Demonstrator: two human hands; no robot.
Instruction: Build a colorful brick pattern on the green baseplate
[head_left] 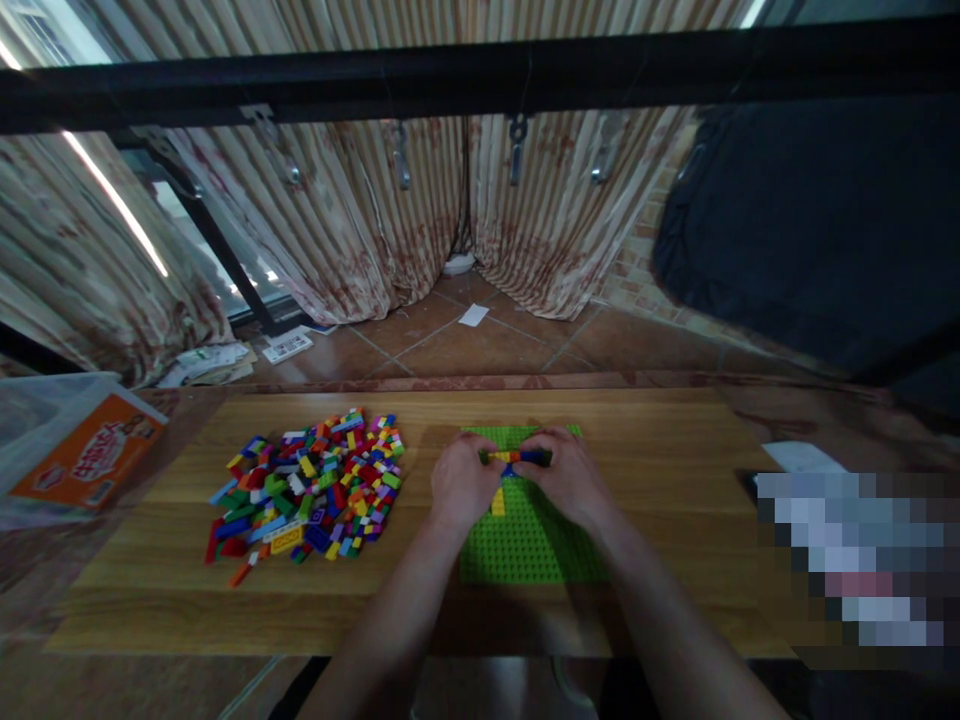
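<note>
Over the far half of a green studded baseplate [536,550], my left hand [463,482] and my right hand [561,472] face each other with fingers closed. Between them they grip the two ends of a short row of toy bricks [515,456], coloured yellow, red, green and dark blue. Just under the row a blue brick [511,470] shows in part. A yellow brick [498,502] sits on the baseplate beside my left fingers. My fingers hide the ends of the row, and I cannot tell whether it touches the bricks below.
Left of the baseplate, a heap of loose bricks [307,490] spreads over the wooden table [660,560]. A clear plastic box [56,400] with an orange label stands beyond the left edge. A dark horizontal bar [480,80] with metal hooks crosses above the far side.
</note>
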